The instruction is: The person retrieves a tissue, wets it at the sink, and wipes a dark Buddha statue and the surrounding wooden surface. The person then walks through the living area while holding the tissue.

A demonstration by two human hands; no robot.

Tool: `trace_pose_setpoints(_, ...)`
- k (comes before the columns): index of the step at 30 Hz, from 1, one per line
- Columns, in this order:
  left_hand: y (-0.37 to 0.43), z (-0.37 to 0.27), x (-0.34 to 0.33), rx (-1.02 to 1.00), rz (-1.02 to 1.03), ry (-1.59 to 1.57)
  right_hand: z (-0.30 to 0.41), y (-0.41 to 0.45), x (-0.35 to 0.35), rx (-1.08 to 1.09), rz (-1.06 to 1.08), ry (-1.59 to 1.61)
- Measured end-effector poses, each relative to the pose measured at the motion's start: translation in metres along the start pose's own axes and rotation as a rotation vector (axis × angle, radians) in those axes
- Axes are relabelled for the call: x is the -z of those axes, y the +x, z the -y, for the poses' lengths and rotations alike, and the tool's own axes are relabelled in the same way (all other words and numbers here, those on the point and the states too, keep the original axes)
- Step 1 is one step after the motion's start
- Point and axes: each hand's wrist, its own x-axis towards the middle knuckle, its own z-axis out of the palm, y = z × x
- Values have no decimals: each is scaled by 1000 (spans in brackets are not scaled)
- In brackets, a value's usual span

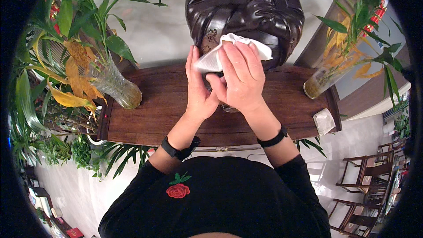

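Note:
A large dark, glossy carved statue (244, 10) stands at the far side of a brown wooden table (158, 105). My right hand (243, 76) presses a white cloth or paper wipe (211, 60) against the statue's lower front, fingers spread over it. Beside it, my left hand (199, 87) is upright at the statue's lower left, its fingers close together near the wipe's left corner; whether it grips that corner is unclear. Both thumbs nearly meet. Part of a small clear object (228, 108) shows beneath my hands, mostly hidden.
A glass vase (127, 92) with green and yellowed stalks stands at the table's left, another glass vase (313, 87) at its right. A translucent whitish block (324, 122) lies near the right front corner. Leafy plants crowd the left; wooden chairs (366, 172) stand at lower right.

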Motion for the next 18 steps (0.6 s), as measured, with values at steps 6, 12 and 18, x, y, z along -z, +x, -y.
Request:
trace_pose_setpoints(6, -1, -11, 9, 82, 45, -4, -35, 4, 18, -41, -141, -77)
trace_pose_setpoints(12, -4, -14, 9, 51, 44, -19, -5, -12, -2, 160, 24, -46)
trace_pose_setpoints(18, -15, -7, 26, 86, 63, 39, -15, -47, 8, 217, 193, 10)
